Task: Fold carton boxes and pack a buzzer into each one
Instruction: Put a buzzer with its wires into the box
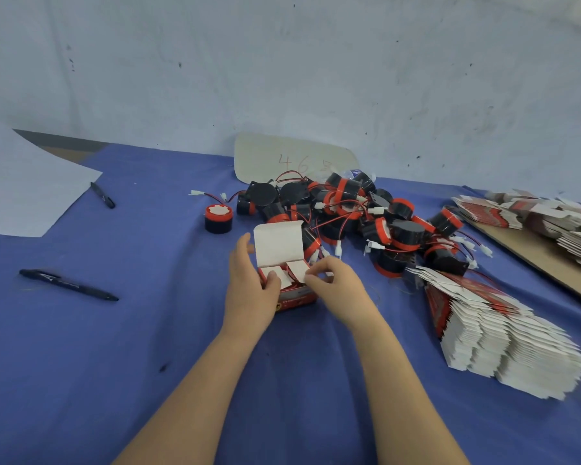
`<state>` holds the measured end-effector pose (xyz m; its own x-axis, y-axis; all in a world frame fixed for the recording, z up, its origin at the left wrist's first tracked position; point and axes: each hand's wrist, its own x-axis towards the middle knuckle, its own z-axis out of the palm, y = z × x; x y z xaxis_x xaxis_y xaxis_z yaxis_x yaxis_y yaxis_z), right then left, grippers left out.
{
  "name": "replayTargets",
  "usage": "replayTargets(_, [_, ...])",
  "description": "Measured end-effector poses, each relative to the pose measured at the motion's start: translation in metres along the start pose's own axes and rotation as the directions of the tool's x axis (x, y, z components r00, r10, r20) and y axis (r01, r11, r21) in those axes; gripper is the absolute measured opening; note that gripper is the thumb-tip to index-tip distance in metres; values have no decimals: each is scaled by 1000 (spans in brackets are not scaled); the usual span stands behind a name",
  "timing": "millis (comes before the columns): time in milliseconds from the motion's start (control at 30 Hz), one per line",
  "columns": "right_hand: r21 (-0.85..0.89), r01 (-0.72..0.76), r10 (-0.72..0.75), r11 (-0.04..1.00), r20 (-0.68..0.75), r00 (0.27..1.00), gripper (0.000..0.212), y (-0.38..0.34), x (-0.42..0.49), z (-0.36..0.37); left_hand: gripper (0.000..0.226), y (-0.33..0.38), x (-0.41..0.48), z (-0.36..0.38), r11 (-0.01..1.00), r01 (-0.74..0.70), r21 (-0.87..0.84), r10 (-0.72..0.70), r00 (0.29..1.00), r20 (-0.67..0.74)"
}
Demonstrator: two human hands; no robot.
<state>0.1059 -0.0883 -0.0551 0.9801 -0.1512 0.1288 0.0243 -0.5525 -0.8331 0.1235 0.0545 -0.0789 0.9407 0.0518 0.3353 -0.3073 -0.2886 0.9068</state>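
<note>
Bench [148, 330] under blue cloth. Flat cartons [503, 340] stacked at right; buzzer pile [349, 213] behind centre. Both forearms reach forward to the box [277, 246] at centre, lid upright. Left hand [252, 290] grips its left side, thumb on one flap; right hand [336, 283] fingers [316, 273] pinch the other flap.

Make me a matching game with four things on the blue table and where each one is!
Things:
1. carton box
2. lone buzzer
3. flat cartons
4. white paper

Places:
A. fanned out at the right
B. lying flat at the far left
C. held by the left hand and right hand
D. standing alone, left of the buzzer pile

Pairs: 1-C, 2-D, 3-A, 4-B
</note>
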Motion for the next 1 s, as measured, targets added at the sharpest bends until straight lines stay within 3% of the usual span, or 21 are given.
replayTargets(167, [75,-16,15,997,16,1000,16,-1,0,3,45,-1,3,-2,997,49,-54,-47,998,53])
replayTargets(233, [54,11,-12,998,8,1000,6,-1,-3,2,47,0,1,0,998,35,-58,-32,998,60])
replayTargets(300, [61,20,-20,998,10,1000,16,-2,-4,2,50,-1,0,2,999,26,-31,-24,998,64])
replayTargets(433, [-94,55,-62,994,-66,996,22,-3,-3,10,52,-4,1,5,1000,29,-1,-29,999,43])
replayTargets(533, [-204,187,-213,961,-112,971,17,-5,-3,14,64,-3,2,6,999,48,8,-48,999,9])
replayTargets(633, [-296,247,-296,923,-133,946,10,-7,-3,17,52,-1,0,9,1000,-7,-9,7,1000,-25])
replayTargets(800, [-419,209,-308,884,-185,933,10,-15,-4,20,22,-2,-1,9,990,-120,72,116,992,56])
replayTargets(1000, [-420,126,-245,899,-245,938,19,-24,-3,15,23,2,-1,8,985,-129,110,115,986,123])
